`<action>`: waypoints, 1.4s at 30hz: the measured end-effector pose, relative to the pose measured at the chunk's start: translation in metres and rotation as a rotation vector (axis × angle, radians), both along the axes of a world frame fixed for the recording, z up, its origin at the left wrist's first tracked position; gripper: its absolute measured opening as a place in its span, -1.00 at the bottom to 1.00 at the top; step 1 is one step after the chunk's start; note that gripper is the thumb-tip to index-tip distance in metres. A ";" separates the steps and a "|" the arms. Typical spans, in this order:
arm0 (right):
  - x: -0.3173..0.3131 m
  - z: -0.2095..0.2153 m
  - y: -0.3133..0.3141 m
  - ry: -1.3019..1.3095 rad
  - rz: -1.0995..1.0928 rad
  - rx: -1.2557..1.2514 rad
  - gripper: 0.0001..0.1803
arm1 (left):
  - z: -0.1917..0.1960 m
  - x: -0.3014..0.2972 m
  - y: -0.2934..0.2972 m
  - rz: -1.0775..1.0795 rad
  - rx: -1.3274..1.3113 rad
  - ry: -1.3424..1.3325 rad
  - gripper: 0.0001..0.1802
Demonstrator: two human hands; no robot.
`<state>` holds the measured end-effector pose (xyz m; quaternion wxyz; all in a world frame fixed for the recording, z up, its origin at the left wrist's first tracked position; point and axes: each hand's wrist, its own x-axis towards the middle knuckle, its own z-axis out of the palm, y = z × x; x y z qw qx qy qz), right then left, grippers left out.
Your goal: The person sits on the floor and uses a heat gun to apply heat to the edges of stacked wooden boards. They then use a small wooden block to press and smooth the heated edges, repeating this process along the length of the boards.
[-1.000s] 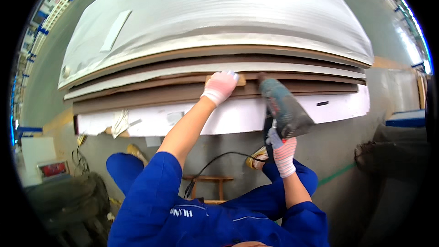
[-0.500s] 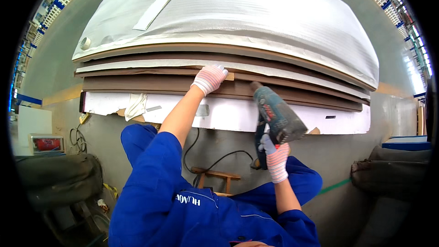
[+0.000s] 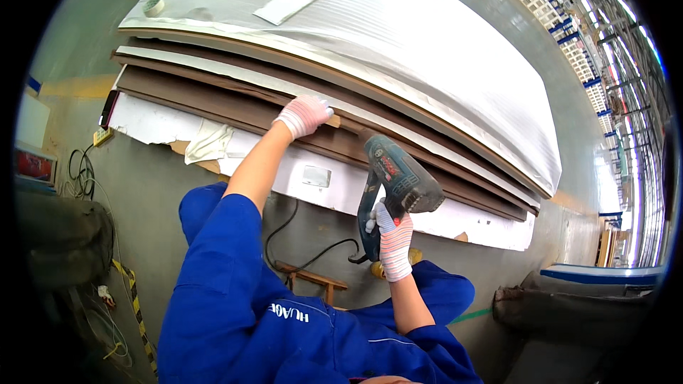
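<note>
Gloved left hand (image 3: pixel 304 115) held a small wooden block (image 3: pixel 334 121) at brown panels (image 3: pixel 192 101), gloved right hand (image 3: pixel 394 236) gripped a dark-blue heat gun (image 3: pixel 405 179), tape roll (image 3: pixel 154 6) lay on white sheeting (image 3: pixel 413 43)

Head cam: left unit of a head-worn, side-by-side fisheye pair. View is aimed steeply down and forward over the blue-clad torso (image 3: pixel 320 345), which is cut by the lower edge and sits closest to the lens. Left hand (image 3: pixel 304 115) and right hand (image 3: pixel 395 237) are caught near mid-frame, at arm's reach. Panel stack (image 3: pixel 427 46) is seen from above and from its near side, long edges bowed by the lens and slanted down to the right. Floor (image 3: pixel 146 206) is taken in around it; racks (image 3: pixel 562 28) are pushed small and curved to the upper-right rim. Corners are blacked out.
</note>
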<state>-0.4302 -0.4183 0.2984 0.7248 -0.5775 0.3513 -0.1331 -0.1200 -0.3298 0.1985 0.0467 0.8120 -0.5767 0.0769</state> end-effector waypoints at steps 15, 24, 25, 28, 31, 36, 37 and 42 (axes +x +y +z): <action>0.009 -0.017 0.001 -0.061 -0.040 0.090 -0.79 | 0.008 0.036 0.051 0.103 0.116 -0.017 -0.89; -0.018 -0.024 -0.054 0.006 -0.055 -0.044 -0.81 | -0.001 0.005 0.010 0.033 0.134 -0.045 -0.91; -0.023 -0.024 -0.057 0.017 -0.080 -0.051 -0.80 | 0.001 0.004 0.005 0.033 0.125 -0.068 -0.90; -0.040 -0.026 -0.069 -0.035 -0.051 -0.010 -0.86 | 0.003 -0.006 -0.019 -0.033 0.040 -0.004 -0.88; -0.052 -0.032 -0.084 -0.017 -0.060 -0.026 -0.90 | -0.002 -0.035 -0.059 -0.081 -0.015 -0.002 -0.89; -0.062 -0.040 -0.097 -0.062 -0.083 0.020 -0.76 | 0.009 -0.047 -0.073 0.022 0.093 -0.004 -0.85; -0.064 -0.040 -0.099 -0.002 -0.111 0.044 -0.73 | 0.011 -0.047 -0.076 0.037 0.095 0.018 -0.84; -0.089 -0.029 -0.122 -0.079 -0.056 -0.047 -0.81 | -0.002 -0.092 -0.139 -0.093 -0.019 -0.039 -0.89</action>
